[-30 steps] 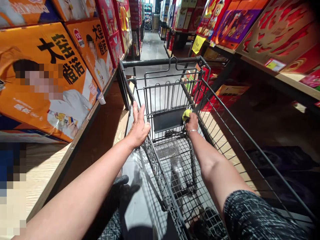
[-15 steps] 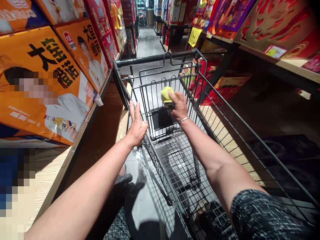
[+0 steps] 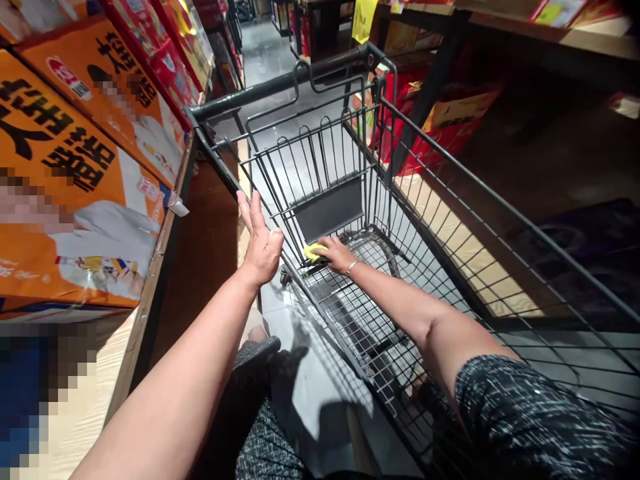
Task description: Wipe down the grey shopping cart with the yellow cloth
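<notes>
A dark metal shopping cart (image 3: 453,175) stands before me, its wire basket open at the top. Against its left top rail (image 3: 220,168) rests my left hand (image 3: 261,250), with fingers stretched out and nothing visible in them. My right hand (image 3: 337,253) reaches down inside the basket, closed on a crumpled yellow cloth (image 3: 315,251). The cloth is near the basket floor, just below the dark grey panel (image 3: 330,210) of the end wall. A darker edge shows under the cloth, too small to make out.
Orange printed boxes (image 3: 95,167) line the wooden shelf on the left. Red packages (image 3: 450,127) fill a low shelf on the right, beyond the cart. The cart's handle bar (image 3: 270,85) crosses ahead, and a tiled aisle (image 3: 267,50) runs past it.
My right hand has moved down with the yellow cloth, from high on the end wall to near the basket floor. The view has tilted downward. My left hand stays at the rail.
</notes>
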